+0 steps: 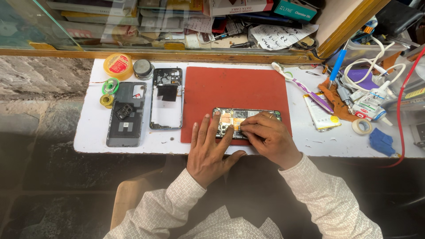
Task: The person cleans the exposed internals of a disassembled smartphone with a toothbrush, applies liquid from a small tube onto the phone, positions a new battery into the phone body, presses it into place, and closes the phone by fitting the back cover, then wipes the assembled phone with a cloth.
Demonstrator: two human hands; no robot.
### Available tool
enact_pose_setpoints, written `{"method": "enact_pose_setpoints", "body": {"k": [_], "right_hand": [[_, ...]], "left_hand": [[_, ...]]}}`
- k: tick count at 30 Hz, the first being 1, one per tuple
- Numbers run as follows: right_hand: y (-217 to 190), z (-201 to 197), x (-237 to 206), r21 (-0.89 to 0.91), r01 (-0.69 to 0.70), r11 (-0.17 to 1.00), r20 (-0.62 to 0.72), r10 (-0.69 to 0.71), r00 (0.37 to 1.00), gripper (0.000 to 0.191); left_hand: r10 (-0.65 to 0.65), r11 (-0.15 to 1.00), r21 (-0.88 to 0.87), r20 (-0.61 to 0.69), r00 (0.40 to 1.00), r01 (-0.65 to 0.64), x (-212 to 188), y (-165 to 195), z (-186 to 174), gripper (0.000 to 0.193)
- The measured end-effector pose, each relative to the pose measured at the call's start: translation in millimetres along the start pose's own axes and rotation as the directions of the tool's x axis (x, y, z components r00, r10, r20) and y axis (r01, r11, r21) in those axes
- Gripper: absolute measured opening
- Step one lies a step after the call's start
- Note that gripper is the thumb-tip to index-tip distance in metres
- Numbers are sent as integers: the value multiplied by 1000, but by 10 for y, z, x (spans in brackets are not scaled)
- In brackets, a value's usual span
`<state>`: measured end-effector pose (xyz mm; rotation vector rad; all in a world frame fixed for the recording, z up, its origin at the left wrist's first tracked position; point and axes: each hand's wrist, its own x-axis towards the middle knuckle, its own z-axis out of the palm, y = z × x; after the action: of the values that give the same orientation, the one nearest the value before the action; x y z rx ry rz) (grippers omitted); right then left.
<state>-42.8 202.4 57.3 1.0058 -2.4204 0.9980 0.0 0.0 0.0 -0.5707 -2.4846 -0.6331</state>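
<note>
Two hands work for me: left hand lies flat, fingers spread, on the opened phone; right hand pinches inside it.

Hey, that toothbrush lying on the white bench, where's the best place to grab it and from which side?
Probably pinch the toothbrush from above at mid-handle, across its narrow width. It lies flat and diagonal, bristle head toward the red mat; its far end overlaps the yellow-marked packet, so the bare middle is freest. The right hand is nearer.
</note>
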Motion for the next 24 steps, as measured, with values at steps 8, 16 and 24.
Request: {"method": "enact_pose_setpoints", "body": {"k": [8, 16, 24], "right_hand": [[85, -31, 2, -12, -1, 1000, -9, 1, 1000, 12], [15, -19, -216, -12, 2, 1000, 2, -2, 1000, 13], [293, -784, -453, -2, -7, 1000, -57, 7, 998, 17]], "left_hand": [[17, 998, 68, 11, 1000, -17, 45, 25, 101, 70], [147, 971, 182, 66, 987, -157, -193, 55, 183, 82], [127, 987, 84, 132, 983, -139, 237, 703, 362, 74]]}}
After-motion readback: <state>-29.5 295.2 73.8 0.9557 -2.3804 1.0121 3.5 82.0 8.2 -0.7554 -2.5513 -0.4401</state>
